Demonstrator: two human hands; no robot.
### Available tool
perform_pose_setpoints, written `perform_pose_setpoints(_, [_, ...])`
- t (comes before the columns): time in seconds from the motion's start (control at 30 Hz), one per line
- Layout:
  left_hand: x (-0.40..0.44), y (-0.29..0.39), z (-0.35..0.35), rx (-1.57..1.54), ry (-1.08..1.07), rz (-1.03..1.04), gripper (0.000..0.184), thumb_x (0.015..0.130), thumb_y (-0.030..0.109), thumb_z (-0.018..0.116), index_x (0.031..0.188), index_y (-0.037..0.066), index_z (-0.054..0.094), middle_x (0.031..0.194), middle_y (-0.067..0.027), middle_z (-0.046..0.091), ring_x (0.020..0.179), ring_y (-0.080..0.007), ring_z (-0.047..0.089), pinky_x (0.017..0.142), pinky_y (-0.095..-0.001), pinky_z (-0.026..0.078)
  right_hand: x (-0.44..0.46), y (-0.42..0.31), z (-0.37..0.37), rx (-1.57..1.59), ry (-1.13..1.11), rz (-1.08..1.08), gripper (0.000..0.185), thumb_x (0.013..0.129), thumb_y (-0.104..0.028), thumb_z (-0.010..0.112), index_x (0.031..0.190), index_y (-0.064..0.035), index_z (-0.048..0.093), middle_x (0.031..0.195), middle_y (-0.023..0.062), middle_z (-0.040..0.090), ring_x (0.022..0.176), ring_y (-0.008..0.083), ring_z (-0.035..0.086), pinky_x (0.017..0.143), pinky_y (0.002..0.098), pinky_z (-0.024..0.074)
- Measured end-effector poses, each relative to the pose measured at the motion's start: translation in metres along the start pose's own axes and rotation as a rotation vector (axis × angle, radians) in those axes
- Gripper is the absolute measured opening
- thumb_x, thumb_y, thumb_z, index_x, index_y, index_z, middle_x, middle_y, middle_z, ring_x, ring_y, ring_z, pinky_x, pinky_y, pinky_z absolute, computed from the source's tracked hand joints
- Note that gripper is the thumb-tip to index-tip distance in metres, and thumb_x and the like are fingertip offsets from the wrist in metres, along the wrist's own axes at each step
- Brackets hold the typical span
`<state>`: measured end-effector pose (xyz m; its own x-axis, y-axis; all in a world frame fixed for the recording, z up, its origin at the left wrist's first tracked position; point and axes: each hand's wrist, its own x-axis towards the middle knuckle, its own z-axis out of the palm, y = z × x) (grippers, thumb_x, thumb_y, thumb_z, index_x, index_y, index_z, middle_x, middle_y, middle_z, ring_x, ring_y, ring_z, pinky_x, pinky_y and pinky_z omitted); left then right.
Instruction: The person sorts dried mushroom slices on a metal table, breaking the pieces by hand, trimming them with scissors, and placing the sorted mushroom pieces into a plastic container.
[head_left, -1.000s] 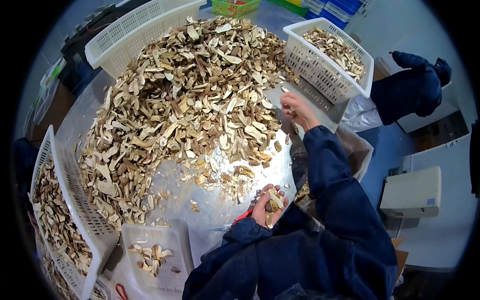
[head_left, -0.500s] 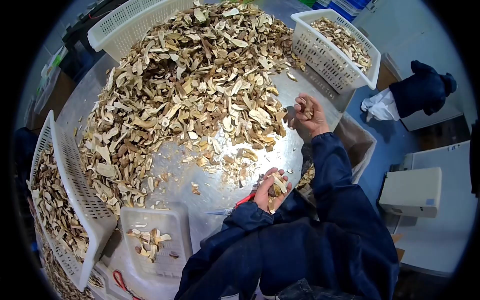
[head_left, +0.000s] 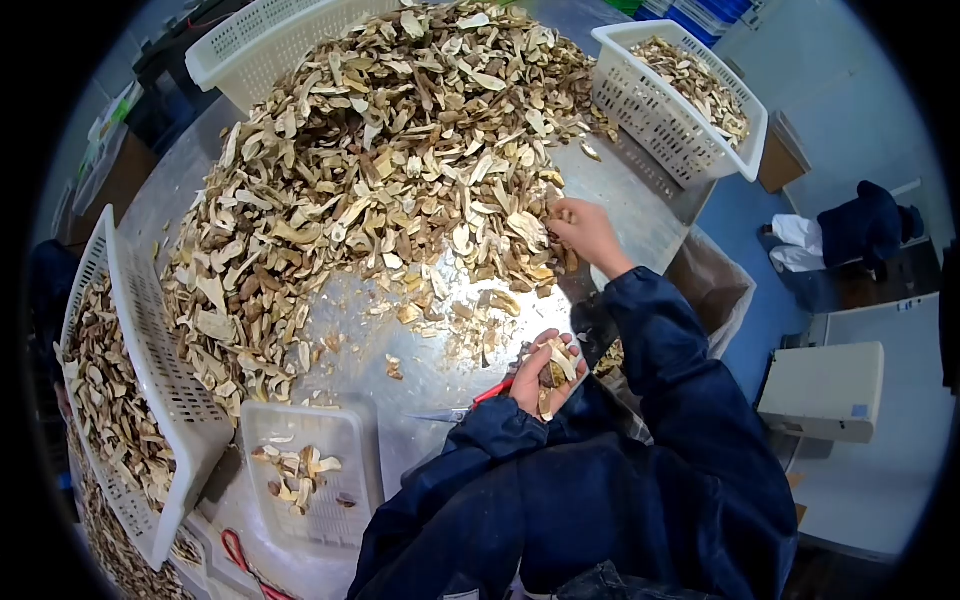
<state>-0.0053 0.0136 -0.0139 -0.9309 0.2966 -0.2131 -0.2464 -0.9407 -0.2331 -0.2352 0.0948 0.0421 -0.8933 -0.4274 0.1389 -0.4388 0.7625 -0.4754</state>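
Observation:
A large heap of dried mushroom slices [head_left: 400,170] covers much of the metal table. My left hand [head_left: 545,378] is palm up near my body, fingers curled around several mushroom slices [head_left: 560,368]. Out at the heap's right edge, my right hand [head_left: 588,234] pinches a brownish mushroom slice, mostly hidden by the fingers. Red-handled scissors [head_left: 490,393] lie beside my left hand, blades pointing left. A shallow white tray [head_left: 365,440] with a few slices in it stands to the left of my body.
White perforated baskets of slices stand at the left [head_left: 150,360] and upper right [head_left: 665,120]; another basket [head_left: 225,60] stands behind the heap. A lined bin [head_left: 715,285] is below the table's right edge. Another red-handled tool [head_left: 235,550] lies lower left. A person [head_left: 865,225] is at far right.
My right hand has turned over and moved left to the heap's edge, its fingers now pinched. My left hand stays put with its slices. The person at far right has moved further away.

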Motion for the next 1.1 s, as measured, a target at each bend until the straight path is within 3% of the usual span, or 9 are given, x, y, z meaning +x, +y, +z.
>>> perform_pose_setpoints(0.1, [0.001, -0.001, -0.001, -0.007, -0.016, 0.009, 0.022, 0.091, 0.012, 0.049, 0.112, 0.015, 0.053, 0.11, -0.0086, 0.055, 0.1, -0.0251, 0.054, 0.087, -0.0428, 0.045, -0.014, -0.004, -0.028, 1.145, -0.307, 0.414, 0.019, 0.086, -0.017, 0.055, 0.1, -0.0048, 0.058, 0.076, 0.0032, 0.061, 0.071, 0.009, 0.059, 0.042, 0.0191, 0.038])
perform_pose_setpoints(0.2, [0.0, -0.001, -0.001, -0.019, 0.022, -0.001, 0.022, 0.09, 0.013, 0.051, 0.112, 0.015, 0.053, 0.11, -0.0084, 0.055, 0.1, -0.025, 0.054, 0.087, -0.043, 0.045, -0.047, -0.007, -0.027, 1.713, -0.282, 0.614, 0.028, 0.087, -0.017, 0.053, 0.111, -0.0027, 0.054, 0.092, 0.0095, 0.061, 0.074, 0.0127, 0.061, 0.043, 0.0183, 0.0419])
perform_pose_setpoints(0.33, [-0.001, 0.0, -0.003, -0.023, -0.026, 0.017, 0.022, 0.091, 0.019, 0.051, 0.113, 0.015, 0.053, 0.111, -0.0079, 0.056, 0.101, -0.0245, 0.054, 0.089, -0.0436, 0.045, -0.077, 0.0, -0.013, 2.209, -0.485, 0.603, 0.055, 0.093, -0.043, 0.042, 0.131, -0.0038, 0.041, 0.122, 0.0194, 0.05, 0.105, 0.0288, 0.056, 0.066, 0.0334, 0.0553])
perform_pose_setpoints(0.43, [-0.001, 0.002, 0.004, -0.052, -0.018, 0.014, 0.023, 0.092, 0.024, 0.049, 0.113, 0.015, 0.054, 0.111, -0.0072, 0.056, 0.103, -0.0239, 0.054, 0.093, -0.044, 0.043, -0.091, -0.024, -0.019, 2.181, -0.33, 0.743, 0.063, 0.092, -0.051, 0.04, 0.136, -0.0073, 0.035, 0.124, 0.0184, 0.049, 0.112, 0.0307, 0.05, 0.08, 0.0413, 0.0508])
perform_pose_setpoints(0.67, [-0.005, 0.003, 0.022, -0.04, 0.017, 0.078, 0.031, 0.095, 0.033, 0.041, 0.116, 0.015, 0.055, 0.121, -0.0072, 0.054, 0.114, -0.0267, 0.049, 0.101, -0.0473, 0.036, -0.114, -0.048, -0.014, 2.012, -0.227, 0.197, 0.059, 0.096, -0.049, 0.027, 0.122, -0.0002, 0.047, 0.118, 0.019, 0.053, 0.109, 0.0292, 0.052, 0.092, 0.0436, 0.0443])
perform_pose_setpoints(0.73, [-0.009, 0.006, 0.035, 0.068, 0.072, 0.147, 0.039, 0.096, 0.038, 0.035, 0.124, 0.014, 0.048, 0.122, -0.0078, 0.053, 0.116, -0.0266, 0.047, 0.1, -0.047, 0.036, -0.128, -0.089, -0.022, 1.263, -0.022, 0.109, 0.053, 0.096, -0.043, 0.033, 0.11, 0.0029, 0.054, 0.103, 0.0171, 0.059, 0.095, 0.0274, 0.058, 0.09, 0.0362, 0.0438])
perform_pose_setpoints(0.83, [-0.016, 0.018, 0.019, 0.001, -0.127, 0.103, 0.043, 0.096, 0.039, 0.036, 0.13, 0.013, 0.043, 0.119, -0.0067, 0.055, 0.111, -0.0232, 0.053, 0.094, -0.0423, 0.044, -0.131, -0.099, -0.013, 0.768, -0.037, -0.366, 0.073, 0.092, -0.058, 0.026, 0.101, 0.0048, 0.061, 0.096, 0.0163, 0.063, 0.099, 0.0262, 0.056, 0.089, 0.0389, 0.041])
perform_pose_setpoints(0.9, [-0.017, 0.016, 0.017, 0.26, -0.088, 0.332, 0.042, 0.097, 0.038, 0.037, 0.129, 0.013, 0.044, 0.119, -0.0074, 0.055, 0.11, -0.0234, 0.053, 0.093, -0.0413, 0.044, -0.142, -0.102, -0.004, 0.905, -0.1, -0.235, 0.071, 0.092, -0.057, 0.026, 0.102, 0.0049, 0.059, 0.097, 0.018, 0.063, 0.101, 0.0265, 0.056, 0.093, 0.0401, 0.039])
perform_pose_setpoints(1.1, [-0.019, 0.02, 0.03, -0.145, -0.122, 0.258, 0.037, 0.096, 0.032, 0.039, 0.123, 0.01, 0.05, 0.118, -0.0094, 0.056, 0.107, -0.0234, 0.054, 0.093, -0.0383, 0.044, -0.141, -0.125, 0.004, 1.433, -0.043, -0.005, 0.066, 0.094, -0.053, 0.024, 0.108, 0.0049, 0.053, 0.111, 0.0226, 0.057, 0.1, 0.0265, 0.057, 0.096, 0.0398, 0.0376])
